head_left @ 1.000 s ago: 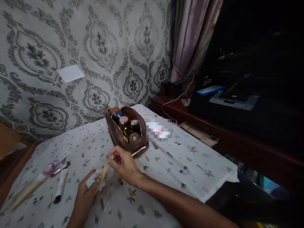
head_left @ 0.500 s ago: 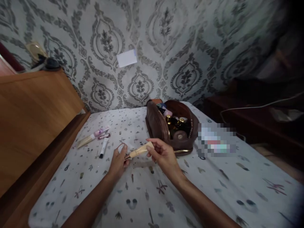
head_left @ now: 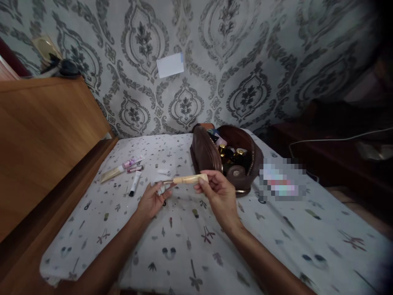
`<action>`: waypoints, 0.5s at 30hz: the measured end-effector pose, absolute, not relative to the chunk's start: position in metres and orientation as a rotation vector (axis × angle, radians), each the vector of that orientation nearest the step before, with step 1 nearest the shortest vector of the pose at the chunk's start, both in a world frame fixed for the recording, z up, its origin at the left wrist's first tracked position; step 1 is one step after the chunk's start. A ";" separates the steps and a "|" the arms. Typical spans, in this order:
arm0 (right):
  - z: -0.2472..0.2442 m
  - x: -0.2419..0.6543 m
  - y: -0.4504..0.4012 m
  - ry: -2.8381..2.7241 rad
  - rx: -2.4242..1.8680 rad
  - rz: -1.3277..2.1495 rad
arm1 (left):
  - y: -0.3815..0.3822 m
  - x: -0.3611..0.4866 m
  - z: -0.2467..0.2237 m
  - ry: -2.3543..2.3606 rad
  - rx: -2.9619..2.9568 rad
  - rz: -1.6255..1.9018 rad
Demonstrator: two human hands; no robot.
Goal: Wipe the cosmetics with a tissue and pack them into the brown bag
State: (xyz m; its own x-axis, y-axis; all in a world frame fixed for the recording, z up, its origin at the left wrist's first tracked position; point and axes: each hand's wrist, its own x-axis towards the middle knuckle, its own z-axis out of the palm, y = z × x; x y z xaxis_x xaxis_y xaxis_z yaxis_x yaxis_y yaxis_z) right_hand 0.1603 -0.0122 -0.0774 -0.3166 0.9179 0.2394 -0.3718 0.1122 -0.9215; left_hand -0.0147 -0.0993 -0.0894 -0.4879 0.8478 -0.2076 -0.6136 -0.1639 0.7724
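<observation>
Right hand point(head_left: 219, 196): fingertips pinch the flat end of a cream tube point(head_left: 188, 179), held roughly level over the patterned cloth point(head_left: 181, 225). Left hand point(head_left: 152, 200): fingers closed on a white wad point(head_left: 163, 188) (crumpled, material unclear) at the tube's narrow end. From the tube — brown bag point(head_left: 205, 150), unzipped, 2 o'clock; black-capped white tube point(head_left: 136, 181), 9 o'clock.

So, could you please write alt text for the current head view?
A person's right hand holds a beige tube, its narrow end at the left hand, which holds a white wad. Beyond the right hand stands an open brown bag; more tubes lie at left on the patterned white cloth.
</observation>
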 end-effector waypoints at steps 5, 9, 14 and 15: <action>-0.079 0.159 -0.013 -1.259 -0.601 1.470 | -0.099 -0.013 -0.081 0.915 0.130 1.829; -0.081 0.156 -0.015 -1.277 -0.601 1.499 | -0.098 -0.011 -0.081 0.996 0.197 1.816; -0.079 0.154 -0.023 -1.369 -0.562 1.524 | -0.097 -0.012 -0.091 1.234 0.420 1.827; -0.078 0.154 -0.025 -1.391 -0.565 1.523 | -0.097 -0.012 -0.092 1.257 0.426 1.830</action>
State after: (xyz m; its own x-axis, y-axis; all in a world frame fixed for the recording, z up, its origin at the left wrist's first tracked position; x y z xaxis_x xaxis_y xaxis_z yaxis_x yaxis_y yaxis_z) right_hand 0.1545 -0.0254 -0.0778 -0.4306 0.8645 0.2592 -0.3362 0.1129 -0.9350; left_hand -0.0120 -0.0967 -0.0924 -0.5778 0.7962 -0.1795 -0.4533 -0.1301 0.8818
